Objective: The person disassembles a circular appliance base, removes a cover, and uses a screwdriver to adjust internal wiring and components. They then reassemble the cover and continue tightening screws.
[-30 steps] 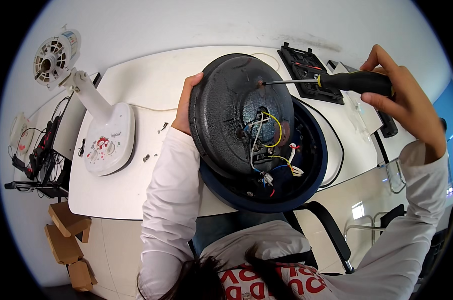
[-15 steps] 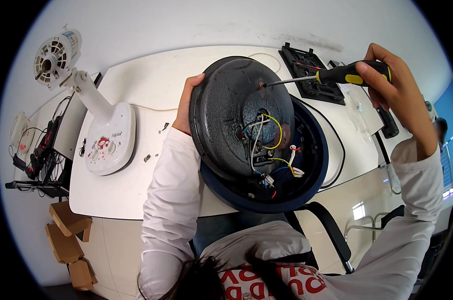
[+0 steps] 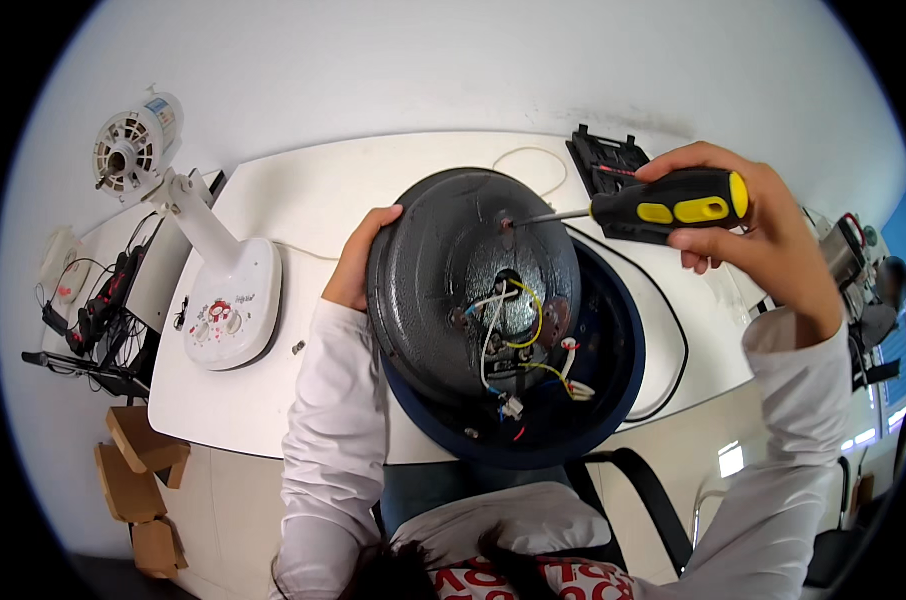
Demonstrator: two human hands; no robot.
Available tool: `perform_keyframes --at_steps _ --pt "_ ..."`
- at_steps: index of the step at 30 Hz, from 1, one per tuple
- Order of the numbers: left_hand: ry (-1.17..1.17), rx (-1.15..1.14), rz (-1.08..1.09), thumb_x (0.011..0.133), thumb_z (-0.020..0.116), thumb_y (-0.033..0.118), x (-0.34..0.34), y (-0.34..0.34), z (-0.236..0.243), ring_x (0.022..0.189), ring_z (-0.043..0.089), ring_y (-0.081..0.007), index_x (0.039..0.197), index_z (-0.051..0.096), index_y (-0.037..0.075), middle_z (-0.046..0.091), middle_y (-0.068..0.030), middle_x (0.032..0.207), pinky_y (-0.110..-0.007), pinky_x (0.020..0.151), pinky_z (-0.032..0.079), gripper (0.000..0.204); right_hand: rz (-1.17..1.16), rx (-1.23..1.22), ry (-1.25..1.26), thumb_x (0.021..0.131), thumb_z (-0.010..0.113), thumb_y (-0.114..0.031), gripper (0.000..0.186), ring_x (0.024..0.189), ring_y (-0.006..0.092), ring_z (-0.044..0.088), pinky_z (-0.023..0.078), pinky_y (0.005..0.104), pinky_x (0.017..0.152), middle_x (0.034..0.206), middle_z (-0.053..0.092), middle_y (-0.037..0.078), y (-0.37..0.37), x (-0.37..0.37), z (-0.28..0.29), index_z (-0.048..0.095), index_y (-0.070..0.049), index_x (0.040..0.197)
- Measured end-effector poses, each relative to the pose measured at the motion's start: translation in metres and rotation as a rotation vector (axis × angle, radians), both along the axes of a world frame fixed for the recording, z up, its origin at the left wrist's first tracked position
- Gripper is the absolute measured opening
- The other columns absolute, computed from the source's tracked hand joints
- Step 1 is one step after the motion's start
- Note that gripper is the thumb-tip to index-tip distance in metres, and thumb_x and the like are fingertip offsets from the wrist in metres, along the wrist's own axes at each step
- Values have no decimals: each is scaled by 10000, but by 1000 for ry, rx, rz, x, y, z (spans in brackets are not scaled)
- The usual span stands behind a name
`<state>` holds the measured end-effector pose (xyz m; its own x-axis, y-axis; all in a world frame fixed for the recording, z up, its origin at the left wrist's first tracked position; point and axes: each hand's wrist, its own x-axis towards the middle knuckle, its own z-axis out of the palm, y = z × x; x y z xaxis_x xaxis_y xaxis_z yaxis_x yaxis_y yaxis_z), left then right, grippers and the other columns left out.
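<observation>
My left hand (image 3: 361, 258) grips the left edge of a round dark-grey metal pan (image 3: 423, 300), tilted up out of a dark-blue round housing (image 3: 613, 425). Yellow, white and blue wires (image 3: 540, 318) run from the pan's underside down into the housing. In my right hand (image 3: 763, 215) is a screwdriver (image 3: 673, 205) with a black and yellow handle, my fingers wrapped round it. Its shaft points left, and the tip meets a small reddish spot on the upper part of the pan. A metal-ended connector (image 3: 511, 406) hangs near the pan's lower edge.
On the left of the white table (image 3: 323, 200) stands a white fan base (image 3: 235, 310) with an exposed motor (image 3: 133, 155). A black tool case (image 3: 603, 155) lies at the back right. A black cord (image 3: 681, 345) curves beside the housing. Cardboard boxes (image 3: 133, 485) sit on the floor.
The whole scene sits lower in the picture as the view shifted. My right hand has turned the screwdriver, so its yellow grips show differently. The tip stays at the same spot.
</observation>
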<state>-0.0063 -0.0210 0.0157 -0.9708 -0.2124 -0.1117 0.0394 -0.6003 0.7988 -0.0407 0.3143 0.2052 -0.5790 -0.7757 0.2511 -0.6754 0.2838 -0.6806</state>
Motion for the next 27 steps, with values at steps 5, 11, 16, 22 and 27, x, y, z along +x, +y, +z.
perform_keyframes --at_steps 5,11,16,22,27 --pt "20 34 70 902 638 343 7 5 -1 726 706 -197 1070 683 -11 738 -129 929 -285 656 586 395 -46 -126 141 812 803 -86 345 651 59 635 467 163 547 822 676 30 -9 -2 -20 649 -50 1119" --pt "-48 -32 74 911 650 331 11 7 -3 716 697 -176 1071 673 -17 733 -122 912 -286 645 578 384 -94 -250 352 766 851 -162 365 649 57 635 438 170 554 770 694 12 -5 0 -37 654 -57 1055" --pt "-10 -107 107 948 604 322 16 5 -11 747 684 -156 1089 663 -10 724 -97 929 -266 681 560 366 -190 -331 421 752 840 -140 314 636 61 600 456 190 584 768 693 22 -9 6 -54 608 -30 933" --pt "83 -307 126 999 518 301 28 3 -20 902 656 -126 1148 645 -8 704 -79 1030 -258 787 519 366 -316 -350 507 783 816 -261 347 594 54 536 396 195 545 694 636 4 -18 1 -59 586 -24 891" --pt "128 -483 188 1009 462 321 42 14 -21 987 631 -125 1259 615 -5 682 -84 1144 -251 857 487 438 -210 -387 192 792 831 -333 440 758 62 589 425 175 655 878 677 7 -20 7 -54 670 -44 1082"
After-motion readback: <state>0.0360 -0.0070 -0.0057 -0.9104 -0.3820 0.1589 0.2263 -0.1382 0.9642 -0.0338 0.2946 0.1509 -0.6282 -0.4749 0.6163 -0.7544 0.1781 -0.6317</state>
